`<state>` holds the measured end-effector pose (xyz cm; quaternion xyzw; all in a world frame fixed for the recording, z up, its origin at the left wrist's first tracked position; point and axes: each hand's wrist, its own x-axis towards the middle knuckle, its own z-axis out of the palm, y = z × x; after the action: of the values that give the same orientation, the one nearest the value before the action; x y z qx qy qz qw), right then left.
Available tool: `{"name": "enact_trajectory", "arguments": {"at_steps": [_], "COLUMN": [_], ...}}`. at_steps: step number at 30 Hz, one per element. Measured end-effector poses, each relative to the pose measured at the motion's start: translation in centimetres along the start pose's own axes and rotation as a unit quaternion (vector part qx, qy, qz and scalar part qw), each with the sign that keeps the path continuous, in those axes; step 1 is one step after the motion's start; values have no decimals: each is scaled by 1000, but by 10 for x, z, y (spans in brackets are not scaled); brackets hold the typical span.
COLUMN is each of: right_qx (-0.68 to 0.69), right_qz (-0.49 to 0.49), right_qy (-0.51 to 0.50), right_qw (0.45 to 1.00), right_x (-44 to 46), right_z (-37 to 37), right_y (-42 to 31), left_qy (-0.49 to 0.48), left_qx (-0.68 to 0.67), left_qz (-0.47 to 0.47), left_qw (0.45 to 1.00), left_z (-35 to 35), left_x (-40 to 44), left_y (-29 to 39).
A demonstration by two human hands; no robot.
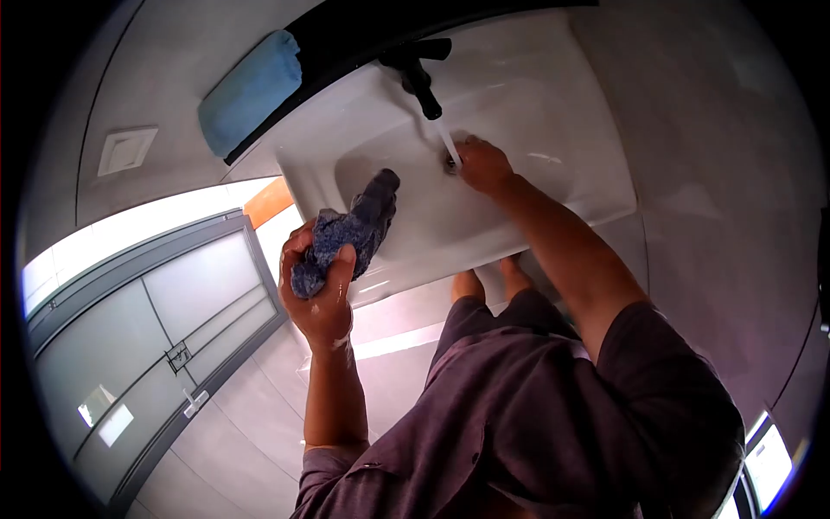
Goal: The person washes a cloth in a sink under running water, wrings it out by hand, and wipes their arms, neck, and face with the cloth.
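While clamping bunched blue cloth (350, 232) between thumb and fingers of left hand (320, 294), left of and bodyward from black faucet (419, 82), also holding curled right hand (487, 166) at water stream (448, 143) below faucet; can't tell exact right fingertip pose.

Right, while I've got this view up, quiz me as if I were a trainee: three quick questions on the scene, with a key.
1. What does the left hand hold?
A) A glass bottle
B) A dark blue cloth
C) A toothbrush

2. True or false: the right hand is down in the sink, close to the stream of water from the tap.

3. Fill in the colour: the light blue towel lies by one end of a ____ ledge.

Key: 1 B; 2 true; 3 black.
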<state>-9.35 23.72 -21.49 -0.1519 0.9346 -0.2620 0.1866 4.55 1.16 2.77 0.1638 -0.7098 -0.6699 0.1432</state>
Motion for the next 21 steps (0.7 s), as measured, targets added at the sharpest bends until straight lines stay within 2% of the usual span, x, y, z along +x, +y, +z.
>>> {"name": "enact_trajectory", "arguments": {"at_steps": [2, 5, 11, 14, 15, 16, 17, 18, 20, 21], "right_qx": [-60, -89, -6, 79, 133, 391, 485, 512, 495, 462], "right_qz": [-10, -26, -26, 22, -23, 46, 11, -9, -72, -102], "right_qy": [-32, -14, -23, 249, 312, 264, 290, 300, 334, 335], "right_qw": [998, 996, 999, 965, 940, 881, 825, 805, 799, 815], "right_x": [6, 2, 21, 26, 29, 28, 19, 16, 30, 41], "right_z": [5, 3, 9, 2, -27, -59, -96, -123, -148, -149], "right_y": [-2, -4, 9, 2, -10, -36, -67, -85, -102, -96], "left_qy": [14, 28, 30, 18, 9, 12, 14, 14, 16, 17], "left_qx": [-16, -35, -25, -28, -21, -19, -17, -14, -21, -25], "left_qz": [-6, -27, 0, 21, 31, 31, 32, 34, 41, 44], "left_qw": [1000, 999, 999, 999, 999, 999, 999, 999, 999, 999], "left_z": [-10, -19, -21, -21, -21, -22, -22, -22, -19, -18], "left_x": [-7, -15, -26, -29, -30, -31, -33, -33, -36, -38], "left_y": [-5, -10, -7, -6, -6, -7, -8, -10, -7, -3]}}
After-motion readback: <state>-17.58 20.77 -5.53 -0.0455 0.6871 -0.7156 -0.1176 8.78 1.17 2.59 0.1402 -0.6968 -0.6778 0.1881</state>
